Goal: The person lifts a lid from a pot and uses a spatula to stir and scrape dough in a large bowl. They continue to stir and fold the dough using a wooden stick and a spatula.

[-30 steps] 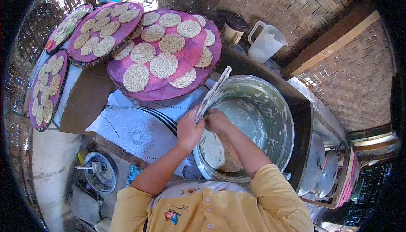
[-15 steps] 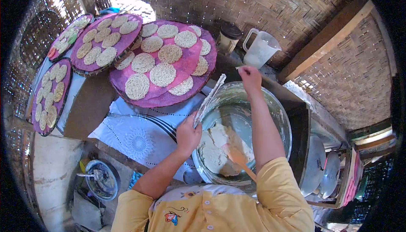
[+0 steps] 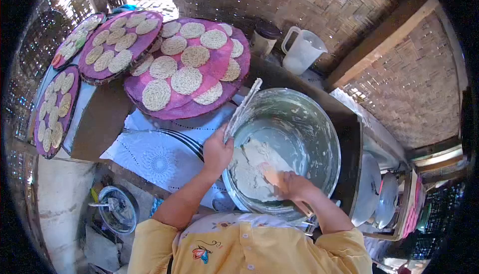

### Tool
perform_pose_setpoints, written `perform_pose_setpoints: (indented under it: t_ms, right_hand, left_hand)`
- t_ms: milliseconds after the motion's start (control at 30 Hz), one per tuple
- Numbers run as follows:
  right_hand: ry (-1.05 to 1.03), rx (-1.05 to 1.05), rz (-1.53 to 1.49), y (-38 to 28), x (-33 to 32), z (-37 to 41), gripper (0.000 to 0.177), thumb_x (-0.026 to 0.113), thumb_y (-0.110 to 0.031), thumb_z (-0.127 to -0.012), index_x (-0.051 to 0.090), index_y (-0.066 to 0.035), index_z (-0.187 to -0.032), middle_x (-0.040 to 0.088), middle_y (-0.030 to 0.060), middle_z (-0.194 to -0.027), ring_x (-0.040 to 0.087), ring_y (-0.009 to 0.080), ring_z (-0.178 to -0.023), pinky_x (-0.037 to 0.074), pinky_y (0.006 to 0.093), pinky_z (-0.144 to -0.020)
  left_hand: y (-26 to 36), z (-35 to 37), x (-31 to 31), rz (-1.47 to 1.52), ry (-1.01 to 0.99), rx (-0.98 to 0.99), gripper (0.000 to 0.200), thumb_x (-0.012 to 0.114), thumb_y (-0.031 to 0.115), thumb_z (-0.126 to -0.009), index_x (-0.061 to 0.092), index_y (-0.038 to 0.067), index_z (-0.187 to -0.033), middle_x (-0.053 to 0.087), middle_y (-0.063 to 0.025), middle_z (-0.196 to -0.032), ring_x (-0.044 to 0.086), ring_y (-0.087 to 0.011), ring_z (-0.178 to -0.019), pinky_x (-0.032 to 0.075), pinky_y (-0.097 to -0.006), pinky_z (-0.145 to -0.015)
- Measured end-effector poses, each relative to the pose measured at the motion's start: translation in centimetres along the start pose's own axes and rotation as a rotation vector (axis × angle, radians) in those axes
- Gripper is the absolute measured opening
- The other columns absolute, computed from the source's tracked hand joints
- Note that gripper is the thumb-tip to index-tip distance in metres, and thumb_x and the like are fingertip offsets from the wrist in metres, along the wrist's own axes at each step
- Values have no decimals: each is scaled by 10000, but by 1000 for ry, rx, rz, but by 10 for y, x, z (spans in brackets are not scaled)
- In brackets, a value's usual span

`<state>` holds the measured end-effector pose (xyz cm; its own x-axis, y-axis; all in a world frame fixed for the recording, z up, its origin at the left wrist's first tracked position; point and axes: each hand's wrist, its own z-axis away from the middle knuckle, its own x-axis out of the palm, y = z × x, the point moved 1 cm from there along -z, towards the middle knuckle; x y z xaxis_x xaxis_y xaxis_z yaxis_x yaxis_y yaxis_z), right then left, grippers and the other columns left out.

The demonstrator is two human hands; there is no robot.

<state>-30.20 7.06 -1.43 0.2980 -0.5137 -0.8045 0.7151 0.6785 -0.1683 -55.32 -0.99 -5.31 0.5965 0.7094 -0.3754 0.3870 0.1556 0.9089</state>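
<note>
A large metal pot [image 3: 333, 146] holds a mass of pale, sticky dough [image 3: 254, 171] along its near left side. My left hand [image 3: 217, 150] is closed around the lower end of a narrow, flat piece coated in dough [image 3: 243, 108], tilted up along the pot's left rim; its exact kind is hidden by the coating. Inside the pot, my right hand [image 3: 295, 187] is wrapped round a wooden spatula [image 3: 272, 176]. The spatula's blade end lies in the dough, and its handle slants toward my body.
Round trays with purple cloth [image 3: 234, 87] carry several coiled noodle-like discs [image 3: 187, 80]. A white patterned cloth [image 3: 159, 161] lies left of the pot. Behind stand a plastic pitcher [image 3: 304, 52] and a dark-lidded container [image 3: 264, 38]. A small basin [image 3: 133, 219] sits lower left.
My right hand has come down from beyond the pot's far rim and taken hold of the spatula. My left hand still holds the dough-coated piece at the left rim.
</note>
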Motion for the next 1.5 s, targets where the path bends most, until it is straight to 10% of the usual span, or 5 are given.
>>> perform_pose_setpoints:
  t_ms: [467, 767, 1200, 1500]
  right_hand:
    - [-24, 127, 146, 58, -90, 48, 272, 536, -37, -699, 616, -118, -946, 630, 162, -833, 611, 351, -811, 479, 439, -697]
    - [-24, 313, 472, 101, -85, 53, 155, 598, -137, -662, 689, -88, -778, 658, 127, -772, 648, 288, -739, 518, 404, -636]
    - [-42, -94, 798, 118, -45, -69, 204, 612, -311, -681, 698, -127, -698, 669, 73, -747, 642, 251, -697, 472, 376, -594]
    - [-168, -33, 626, 111, -88, -14, 195, 612, -334, -708, 696, -161, -740, 653, 49, -714, 637, 252, -721, 467, 396, -561]
  left_hand:
    - [-2, -1, 0, -49, 1, 118, 385, 555, 43, -740, 552, -8, -1121, 620, -230, -934, 619, -357, -845, 476, -370, -747]
    - [2, -1, -1, -54, 3, 139, 384, 550, 24, -745, 547, -15, -1126, 618, -222, -963, 616, -342, -881, 470, -356, -773]
    - [3, -1, -1, -60, -51, 36, 382, 576, 43, -776, 549, 23, -1156, 637, -139, -1023, 612, -195, -931, 445, -292, -833]
    - [-3, -1, 2, -77, -15, -12, 377, 533, 45, -759, 554, 14, -1135, 630, -187, -961, 625, -306, -866, 472, -341, -774]
